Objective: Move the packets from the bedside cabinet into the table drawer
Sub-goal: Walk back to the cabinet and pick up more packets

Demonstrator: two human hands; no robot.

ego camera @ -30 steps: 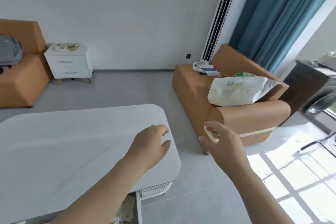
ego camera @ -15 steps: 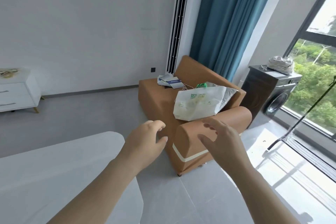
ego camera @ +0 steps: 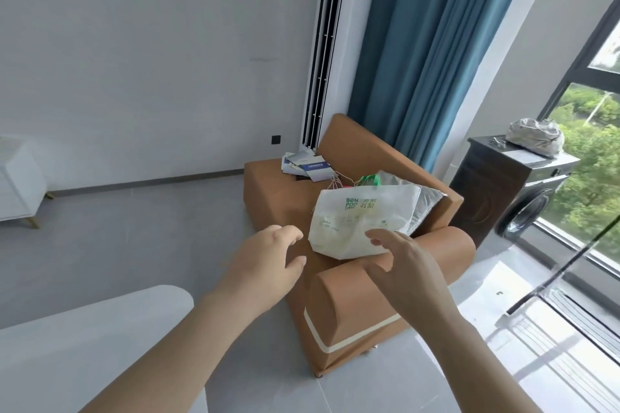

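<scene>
The view has swung right within the last second. The tan leather sofa (ego camera: 352,278) now fills the centre, the white round-cornered table (ego camera: 84,345) has slid to the lower left, and the white bedside cabinet (ego camera: 16,184) is cut by the left edge. A white printed carrier bag (ego camera: 355,225) lies on the sofa. The left hand (ego camera: 265,261) and right hand (ego camera: 406,265) hang in the air, fingers loosely curled, holding nothing. The packets, earlier on the cabinet top, cannot be made out now. Likely none is fetched yet, and the gaze points away from them.
</scene>
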